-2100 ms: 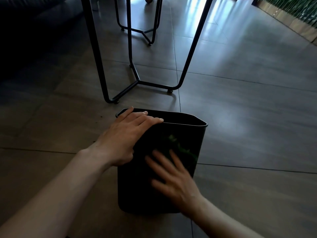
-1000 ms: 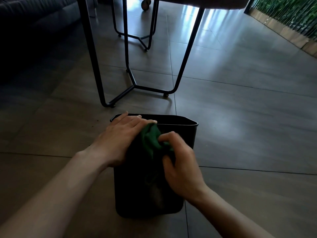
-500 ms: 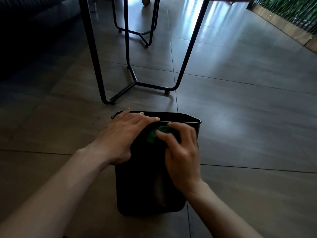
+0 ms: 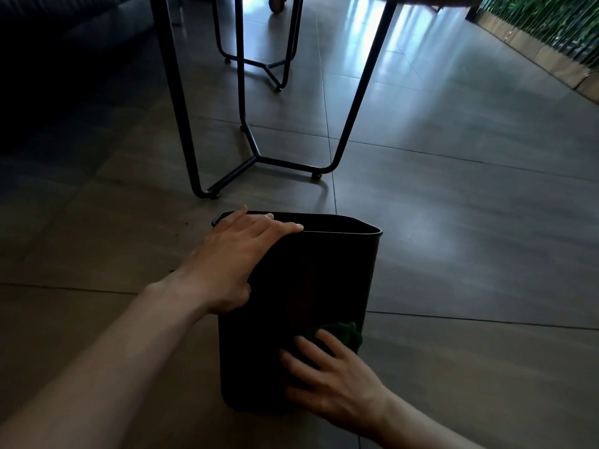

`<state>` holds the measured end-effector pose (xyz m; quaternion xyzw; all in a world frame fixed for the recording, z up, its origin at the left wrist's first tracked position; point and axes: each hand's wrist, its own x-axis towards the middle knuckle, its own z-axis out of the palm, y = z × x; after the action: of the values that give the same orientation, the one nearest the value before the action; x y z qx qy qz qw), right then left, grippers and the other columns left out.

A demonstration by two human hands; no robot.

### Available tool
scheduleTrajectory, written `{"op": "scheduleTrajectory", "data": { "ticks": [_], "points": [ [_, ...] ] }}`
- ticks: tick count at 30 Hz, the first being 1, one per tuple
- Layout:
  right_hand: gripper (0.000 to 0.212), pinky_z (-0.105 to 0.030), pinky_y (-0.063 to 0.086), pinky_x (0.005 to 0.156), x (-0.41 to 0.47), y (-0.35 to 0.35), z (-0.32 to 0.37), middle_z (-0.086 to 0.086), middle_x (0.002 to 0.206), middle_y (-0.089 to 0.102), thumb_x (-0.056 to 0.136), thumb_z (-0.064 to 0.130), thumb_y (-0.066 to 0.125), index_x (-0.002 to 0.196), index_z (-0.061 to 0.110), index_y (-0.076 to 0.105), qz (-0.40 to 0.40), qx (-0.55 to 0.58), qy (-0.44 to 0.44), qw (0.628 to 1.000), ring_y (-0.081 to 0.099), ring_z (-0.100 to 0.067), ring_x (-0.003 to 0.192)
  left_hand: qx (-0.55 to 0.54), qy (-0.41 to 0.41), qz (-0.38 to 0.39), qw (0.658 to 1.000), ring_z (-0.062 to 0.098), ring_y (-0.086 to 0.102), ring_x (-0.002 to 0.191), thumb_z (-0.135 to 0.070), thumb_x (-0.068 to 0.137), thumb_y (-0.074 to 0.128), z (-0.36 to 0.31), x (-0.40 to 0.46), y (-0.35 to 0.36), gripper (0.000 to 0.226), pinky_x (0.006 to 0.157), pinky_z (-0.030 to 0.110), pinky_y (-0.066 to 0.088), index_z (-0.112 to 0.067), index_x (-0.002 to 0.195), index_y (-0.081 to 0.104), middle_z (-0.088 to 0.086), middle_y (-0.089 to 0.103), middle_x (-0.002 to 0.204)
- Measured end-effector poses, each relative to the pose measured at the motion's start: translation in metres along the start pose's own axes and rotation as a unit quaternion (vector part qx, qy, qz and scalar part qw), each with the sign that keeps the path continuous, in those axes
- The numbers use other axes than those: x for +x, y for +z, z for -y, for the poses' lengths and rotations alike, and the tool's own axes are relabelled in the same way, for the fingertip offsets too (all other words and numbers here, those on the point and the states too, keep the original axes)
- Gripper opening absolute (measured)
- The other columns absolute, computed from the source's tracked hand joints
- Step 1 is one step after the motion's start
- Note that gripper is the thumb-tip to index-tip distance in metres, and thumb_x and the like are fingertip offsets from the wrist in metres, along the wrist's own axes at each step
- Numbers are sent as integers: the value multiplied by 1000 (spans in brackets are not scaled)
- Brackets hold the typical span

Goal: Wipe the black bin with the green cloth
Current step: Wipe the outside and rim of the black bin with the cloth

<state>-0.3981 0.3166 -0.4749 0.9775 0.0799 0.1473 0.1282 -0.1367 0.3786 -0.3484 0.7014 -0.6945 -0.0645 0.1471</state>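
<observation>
The left hand (image 4: 231, 260) lies flat over the bin's (image 4: 311, 280) near-left top corner, fingers straight across the rim, holding nothing. The bin stands upright on the floor (image 4: 470, 254) at 6 o'clock from the table legs (image 4: 249, 137). At the bin's 5 o'clock, the right hand (image 4: 334, 380) presses the cloth (image 4: 343, 333) against its near wall, fingers spread and nearly straight.

Both my forearms are bare, no sleeves reaching into view. My left hand (image 4: 231, 257) and right hand (image 4: 334, 380) wear no gloves, rings, watch or bracelet; fingernails short, unpainted.
</observation>
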Motion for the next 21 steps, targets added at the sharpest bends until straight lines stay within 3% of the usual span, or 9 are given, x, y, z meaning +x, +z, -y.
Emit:
{"op": "scheduleTrajectory", "data": {
  "ticks": [5,8,10,12,15,18,21],
  "points": [
    [15,-43,51,79,51,-34,-54,-14,128,67,101,18,66,115,21,70,-146,14,154,977,61,-37,111,-6,-2,-3,1000,9,19,152,-18,73,70,-1,0,-1,100,126,31,2,-46,154,19,-17,36,155],
    [20,-44,52,81,71,-47,-74,-12,132,68,101,20,67,121,20,71,-196,0,240,951,62,-35,115,-12,-4,-2,1000,9,19,152,-17,73,72,-2,0,-2,100,127,35,6,-46,154,20,-15,37,155],
    [24,-45,51,87,70,-40,-67,-11,139,66,102,23,66,125,23,71,-193,-9,245,950,63,-36,119,-15,-2,-2,1000,10,20,152,-13,71,71,-2,-1,-2,102,127,36,6,-45,154,21,-15,37,155],
    [25,-47,47,95,55,-24,-46,-10,144,62,101,25,64,126,26,69,-156,-18,191,969,61,-37,123,-8,-2,3,1000,10,19,152,-8,67,69,-1,0,-2,106,127,34,4,-45,154,21,-15,36,155],
    [24,-49,48,102,12,3,-9,-4,146,55,98,30,61,122,35,62,-53,-10,37,998,55,-33,126,-1,-8,9,1000,8,18,152,-8,65,74,-1,1,-2,111,127,32,2,-46,154,18,-16,35,155],
    [32,-43,55,101,-22,17,17,3,142,53,100,30,59,130,42,56,45,-12,-72,996,53,-27,126,-8,-5,3,1000,8,18,152,-11,66,77,0,1,-1,111,126,31,0,-47,153,18,-14,35,155],
    [21,-42,55,94,-20,12,8,-1,136,55,103,27,59,121,38,62,10,16,-67,998,57,-28,120,-5,-6,0,1000,8,16,152,-8,65,77,1,1,0,114,124,29,-3,-48,153,17,-15,33,156]
  ]
}}
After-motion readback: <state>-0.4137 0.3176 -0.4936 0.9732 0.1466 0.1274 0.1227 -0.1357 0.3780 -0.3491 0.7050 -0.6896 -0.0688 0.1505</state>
